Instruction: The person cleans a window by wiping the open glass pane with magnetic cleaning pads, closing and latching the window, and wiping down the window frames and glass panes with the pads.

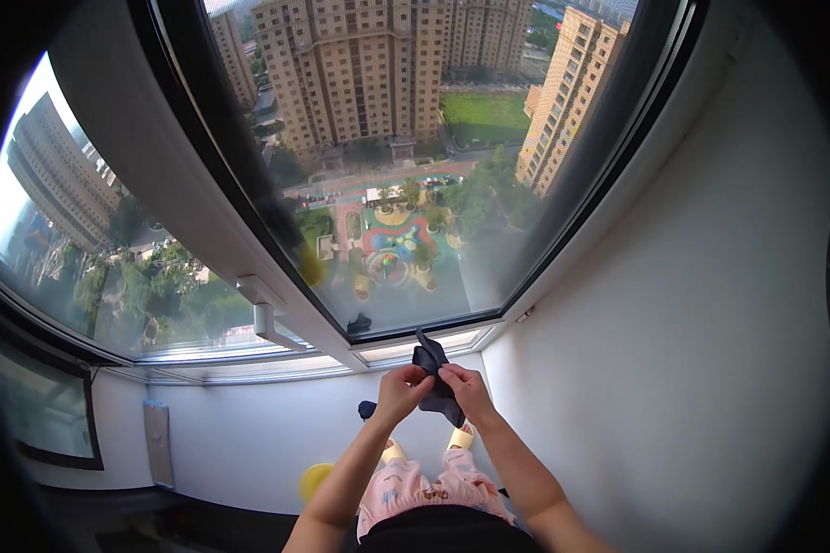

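A limp dark grey cloth (429, 357), small like a sock, hangs between my hands in front of the window's lower corner. My left hand (404, 393) pinches it from the left with thumb and fingers. On the other side, my right hand (468, 393) grips it with its fingertips, close to the left hand. One end of the cloth sticks up above my fingers, and a wider part droops below them. I cannot tell the garment's exact kind. Just left of my left hand, a small dark blue bundle (367, 409) shows against the white wall.
A tall window (516, 318) with a black inner frame stands ahead, with a white handle (269, 318) on its left. White wall (664, 323) rises on the right. A yellow round object (316, 481) and a grey flat upright piece (158, 444) are at the lower left.
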`<control>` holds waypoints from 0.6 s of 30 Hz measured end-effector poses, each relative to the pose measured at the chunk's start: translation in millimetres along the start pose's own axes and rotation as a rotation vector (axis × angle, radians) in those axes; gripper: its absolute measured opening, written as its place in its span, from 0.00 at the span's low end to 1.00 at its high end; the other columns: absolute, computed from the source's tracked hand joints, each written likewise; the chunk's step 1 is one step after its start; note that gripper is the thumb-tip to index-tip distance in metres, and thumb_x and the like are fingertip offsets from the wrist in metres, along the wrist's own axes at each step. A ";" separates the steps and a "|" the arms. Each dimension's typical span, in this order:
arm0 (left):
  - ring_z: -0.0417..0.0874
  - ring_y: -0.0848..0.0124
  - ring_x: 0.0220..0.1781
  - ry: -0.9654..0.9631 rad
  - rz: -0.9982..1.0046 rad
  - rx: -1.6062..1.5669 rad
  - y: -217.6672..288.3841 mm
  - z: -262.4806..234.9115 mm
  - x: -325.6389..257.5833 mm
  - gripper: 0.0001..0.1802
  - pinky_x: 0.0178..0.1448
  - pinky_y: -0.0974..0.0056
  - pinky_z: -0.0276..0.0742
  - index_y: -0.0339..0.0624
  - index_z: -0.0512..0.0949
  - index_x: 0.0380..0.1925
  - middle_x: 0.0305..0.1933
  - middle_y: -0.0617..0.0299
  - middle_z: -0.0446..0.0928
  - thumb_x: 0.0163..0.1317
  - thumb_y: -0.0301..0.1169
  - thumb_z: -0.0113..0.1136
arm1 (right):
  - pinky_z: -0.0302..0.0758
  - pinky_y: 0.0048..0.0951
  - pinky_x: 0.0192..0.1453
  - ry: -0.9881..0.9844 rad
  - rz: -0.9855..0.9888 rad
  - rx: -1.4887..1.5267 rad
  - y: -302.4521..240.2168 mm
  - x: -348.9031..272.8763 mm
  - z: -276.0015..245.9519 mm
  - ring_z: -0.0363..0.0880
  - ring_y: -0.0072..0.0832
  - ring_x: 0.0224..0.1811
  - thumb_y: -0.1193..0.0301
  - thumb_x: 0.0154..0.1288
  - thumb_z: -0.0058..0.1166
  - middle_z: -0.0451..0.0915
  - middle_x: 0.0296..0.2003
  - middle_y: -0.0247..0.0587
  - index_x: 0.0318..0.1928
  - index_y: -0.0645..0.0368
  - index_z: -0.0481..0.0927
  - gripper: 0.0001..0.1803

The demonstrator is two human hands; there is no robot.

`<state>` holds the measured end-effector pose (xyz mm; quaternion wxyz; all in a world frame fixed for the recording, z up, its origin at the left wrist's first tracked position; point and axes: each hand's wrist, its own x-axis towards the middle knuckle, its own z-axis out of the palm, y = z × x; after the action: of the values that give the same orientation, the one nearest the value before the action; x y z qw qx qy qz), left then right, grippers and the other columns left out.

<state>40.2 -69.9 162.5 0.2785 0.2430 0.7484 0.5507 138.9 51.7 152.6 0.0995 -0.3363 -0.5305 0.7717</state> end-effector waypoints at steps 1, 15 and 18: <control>0.79 0.76 0.26 0.007 -0.009 0.054 0.8 -5.1 -1.6 0.11 0.33 0.71 0.75 0.33 0.80 0.28 0.24 0.60 0.80 0.53 0.32 0.63 | 0.72 0.18 0.44 -0.022 -0.103 -0.045 6.9 1.2 3.5 0.77 0.22 0.36 0.70 0.62 0.54 0.81 0.34 0.38 0.43 0.69 0.80 0.14; 0.71 0.79 0.25 -0.054 -0.017 -0.160 -19.2 -14.8 -22.7 0.15 0.30 0.71 0.68 0.30 0.78 0.24 0.22 0.63 0.76 0.62 0.34 0.56 | 0.72 0.18 0.42 0.232 -0.611 -0.461 41.0 -16.9 33.2 0.76 0.19 0.36 0.69 0.65 0.53 0.80 0.39 0.36 0.45 0.68 0.78 0.15; 0.71 0.78 0.27 0.043 0.175 -0.143 -23.2 -19.4 -29.5 0.17 0.32 0.72 0.67 0.30 0.77 0.23 0.27 0.65 0.76 0.64 0.35 0.55 | 0.72 0.17 0.39 0.241 -0.320 -0.142 35.0 -29.2 51.2 0.75 0.17 0.34 0.67 0.65 0.53 0.79 0.34 0.31 0.44 0.66 0.80 0.14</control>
<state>47.0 -109.5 149.3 0.2298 0.2750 0.6889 0.6300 136.1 -16.3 144.5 0.2596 -0.3440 -0.6145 0.6608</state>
